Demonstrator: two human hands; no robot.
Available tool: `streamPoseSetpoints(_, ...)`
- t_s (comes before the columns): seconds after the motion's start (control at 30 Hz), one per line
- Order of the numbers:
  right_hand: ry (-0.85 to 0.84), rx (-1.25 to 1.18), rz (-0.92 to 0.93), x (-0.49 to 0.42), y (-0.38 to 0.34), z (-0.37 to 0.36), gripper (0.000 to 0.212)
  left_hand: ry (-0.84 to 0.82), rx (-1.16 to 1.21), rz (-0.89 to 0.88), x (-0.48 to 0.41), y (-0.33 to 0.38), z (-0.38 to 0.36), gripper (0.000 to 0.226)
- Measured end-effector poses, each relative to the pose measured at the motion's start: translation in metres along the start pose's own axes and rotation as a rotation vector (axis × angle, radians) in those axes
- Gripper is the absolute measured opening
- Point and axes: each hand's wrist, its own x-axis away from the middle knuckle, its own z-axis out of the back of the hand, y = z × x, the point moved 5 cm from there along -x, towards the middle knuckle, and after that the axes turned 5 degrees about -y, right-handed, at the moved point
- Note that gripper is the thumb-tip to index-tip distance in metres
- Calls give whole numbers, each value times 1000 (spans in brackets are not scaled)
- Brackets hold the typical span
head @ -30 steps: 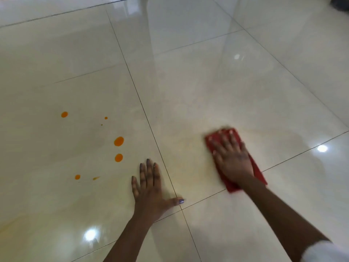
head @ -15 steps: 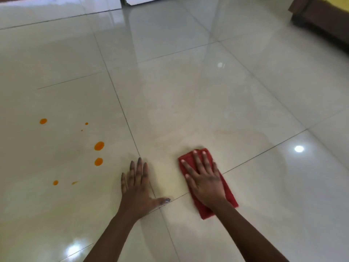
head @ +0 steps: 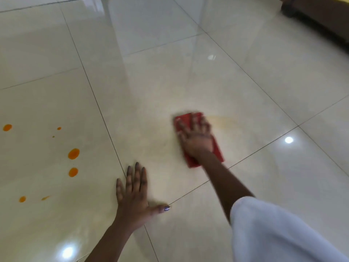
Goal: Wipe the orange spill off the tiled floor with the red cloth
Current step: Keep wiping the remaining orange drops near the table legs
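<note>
My right hand (head: 196,137) presses flat on the folded red cloth (head: 217,150) on the glossy cream tile, blurred by motion. A faint orange smear (head: 223,121) lies just right of the cloth. My left hand (head: 135,195) rests flat on the floor with fingers spread, holding nothing, across a grout line. To its left are several orange drops: two larger ones (head: 73,153) near the middle left, smaller ones (head: 7,127) farther left and lower left (head: 22,199).
Dark wooden furniture (head: 321,17) stands at the top right corner. Grout lines (head: 105,125) cross the shiny tiled floor, which shows bright light reflections. My white sleeve (head: 273,233) fills the lower right.
My right hand has pushed the red cloth away from me and to the right. My left hand stays planted on the floor. The orange drops have not changed.
</note>
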Motion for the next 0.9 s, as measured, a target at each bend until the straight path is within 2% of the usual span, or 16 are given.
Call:
streamPoseSetpoints(0.1,-5,51,289,60,-65,-28,50,-23,-8,11,1,1,3,132)
streamPoseSetpoints(0.17,34,53,354,111,-50,-43,49,-29,-9,18,2,0,3,131)
streamPoseSetpoints(0.23,77,22,268,139,-1,-47,49,-20,-10,22,1,0,3,132)
streamPoseSetpoints(0.3,74,42,87,137,59,-39,50,-24,-16,18,1,1,2,133)
streamPoseSetpoints(0.37,59,41,-80,110,100,-24,51,-17,-15,16,1,1,1,134)
streamPoseSetpoints(0.43,77,1,-173,72,110,-6,50,-29,-11,6,1,2,1,134)
streamPoseSetpoints(0.5,59,-23,-177,40,84,2,50,-52,1,5,0,2,1,135)
streamPoseSetpoints(0.57,44,15,-11,34,30,-8,51,-85,-18,9,0,2,1,135)
streamPoseSetpoints(0.63,29,43,203,64,-18,-27,50,-94,-34,12,1,2,5,134)
streamPoseSetpoints(0.67,19,41,248,82,-24,-36,49,-95,-35,16,1,2,5,135)
streamPoseSetpoints(0.73,55,14,208,99,-1,-37,49,-84,-37,23,0,2,6,136)
streamPoseSetpoints(0.9,74,-11,-133,48,92,-4,49,-75,16,-10,-1,1,1,134)
